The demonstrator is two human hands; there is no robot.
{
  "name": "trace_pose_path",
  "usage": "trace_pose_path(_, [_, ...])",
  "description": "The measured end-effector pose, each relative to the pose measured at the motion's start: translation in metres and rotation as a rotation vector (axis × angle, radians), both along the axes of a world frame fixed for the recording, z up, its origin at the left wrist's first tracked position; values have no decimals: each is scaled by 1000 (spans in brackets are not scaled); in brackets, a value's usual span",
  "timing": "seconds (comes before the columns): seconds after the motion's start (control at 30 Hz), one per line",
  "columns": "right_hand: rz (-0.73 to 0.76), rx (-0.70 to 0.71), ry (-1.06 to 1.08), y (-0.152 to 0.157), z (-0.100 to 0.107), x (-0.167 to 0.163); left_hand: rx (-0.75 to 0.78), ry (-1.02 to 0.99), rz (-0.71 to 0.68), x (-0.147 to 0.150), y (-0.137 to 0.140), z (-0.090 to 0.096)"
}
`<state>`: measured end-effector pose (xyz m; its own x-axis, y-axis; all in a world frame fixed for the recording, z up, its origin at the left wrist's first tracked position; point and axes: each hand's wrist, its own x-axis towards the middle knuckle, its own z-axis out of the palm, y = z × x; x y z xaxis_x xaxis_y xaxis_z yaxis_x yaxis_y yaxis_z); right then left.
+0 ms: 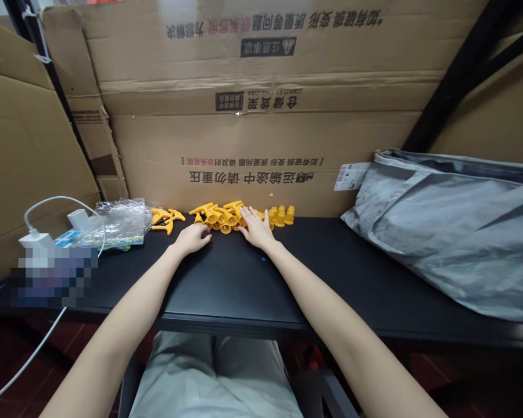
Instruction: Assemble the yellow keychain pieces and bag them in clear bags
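In the head view, the arranging of the yellow pieces can be judged to be partly done. A heap of yellow pieces [222, 219] is gathered on the black tabletop [230, 290], between the hands and close to the cardboard [244, 136] at the back. In the heap, round, cup-like ends are turned toward the viewer, with T-shaped pieces laid over them. At its right, a few upright yellow pieces [285, 215] are seen standing close together, and this portion looks the tidier. A small group of T-shaped handles [163, 220] is left apart at the far left, beside the clear plastic packaging [117, 217], and does not appear to have been brought in with the rest.

Both arms are stretched forward over the tabletop and angled inward. The left hand [194, 238] is set at the heap's left front edge, its fingers loosely curled; whether anything is held cannot be told, as the fingertips are partly hidden. The right hand [256, 228] is laid against the heap's right part with the fingers extended and spread and the thumb apart; no piece is seen to be grasped by it.
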<state>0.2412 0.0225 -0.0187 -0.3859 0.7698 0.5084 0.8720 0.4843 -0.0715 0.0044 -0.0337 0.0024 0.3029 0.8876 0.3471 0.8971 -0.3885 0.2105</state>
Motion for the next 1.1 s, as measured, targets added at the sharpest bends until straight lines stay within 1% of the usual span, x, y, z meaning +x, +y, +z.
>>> trace_pose_path(0.1, [11,16,13,-2,3,-1,-1,-13,-12,0,0,0])
trace_pose_path(0.2, [8,114,131,0,9,4,-8,-10,-17,-1,0,0])
trace_pose_path(0.3, [-95,237,344,6,11,21,-14,-6,-23,-1,1,-1])
trace_pose_path(0.4, [-245,279,525,17,4,48,-7,-9,-31,-1,2,-2])
trace_pose_path(0.47, [-333,220,605,24,-4,67,-8,-7,-35,-1,2,-3])
trace_pose_path(0.57, [-445,36,686,35,-19,86,-20,9,-39,-1,2,-3])
trace_pose_path(0.63, [-457,-30,712,41,-26,92,-28,18,-38,0,2,-3])
trace_pose_path(0.7, [-430,-60,712,46,-31,94,-33,21,-25,0,1,-2])
trace_pose_path(0.83, [-410,-155,659,50,-35,95,-25,-6,77,1,1,-1])
trace_pose_path(0.97, [-464,-232,564,50,-33,93,-16,-50,210,-1,2,-1])
trace_pose_path(1.1, [-521,-296,486,48,-30,90,-14,-60,294,-3,3,1])
